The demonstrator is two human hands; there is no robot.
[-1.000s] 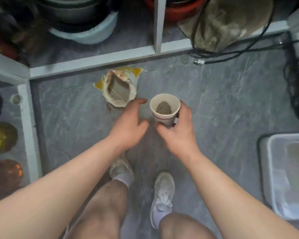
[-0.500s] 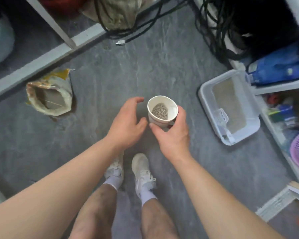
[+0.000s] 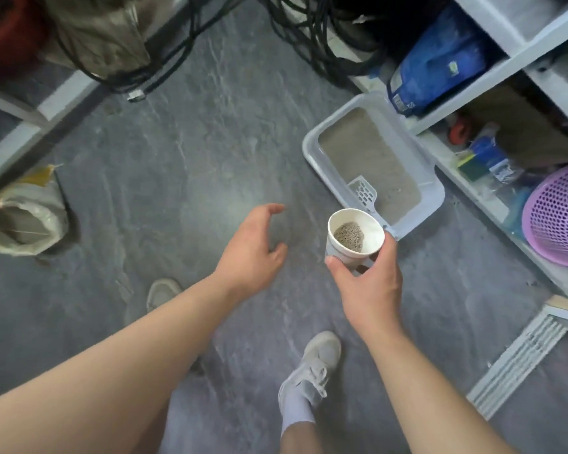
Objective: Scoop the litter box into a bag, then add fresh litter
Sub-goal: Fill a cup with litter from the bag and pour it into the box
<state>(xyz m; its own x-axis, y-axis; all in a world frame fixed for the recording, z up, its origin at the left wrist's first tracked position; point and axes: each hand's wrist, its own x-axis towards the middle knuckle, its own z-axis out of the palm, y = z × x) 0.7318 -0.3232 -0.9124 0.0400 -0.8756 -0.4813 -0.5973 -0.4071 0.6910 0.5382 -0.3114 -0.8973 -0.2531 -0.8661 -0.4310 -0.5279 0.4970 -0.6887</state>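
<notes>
No brand, label or writing can be read on any item; the print on the blue bag (image 3: pixel 436 60) is blurred.

Right hand (image 3: pixel 369 286): thumb and fingers curled round the lower wall of a white paper cup (image 3: pixel 355 235), gripping it upright above the floor, forearm extended from the lower right. The cup is round and smooth-walled, and holds a small heap of grey granular litter (image 3: pixel 349 235) against one side of its bottom.

Left hand (image 3: pixel 251 252): holds nothing, fingers loosely bent and spread, thumb apart, palm turned toward the cup, clear of it.

Litter box (image 3: pixel 312 149): pale rectangular plastic tray with rounded corners, on the floor just beyond the cup, against the foot of the white shelving (image 3: pixel 518 54). It contains a flat bed of fine beige litter. A white slotted scoop (image 3: pixel 364 193) lies in its near corner.

Litter bag (image 3: pixel 23 211): open-mouthed, crumpled, tan with yellow at the top edge, on the floor at the left edge of view, well apart from both hands.

The floor (image 3: pixel 184 152) is grey with a stone-like veined pattern. A lilac perforated basket (image 3: pixel 558 211) sits on the low shelf at right. Black cables (image 3: pixel 312 37) lie coiled beyond the litter box.
</notes>
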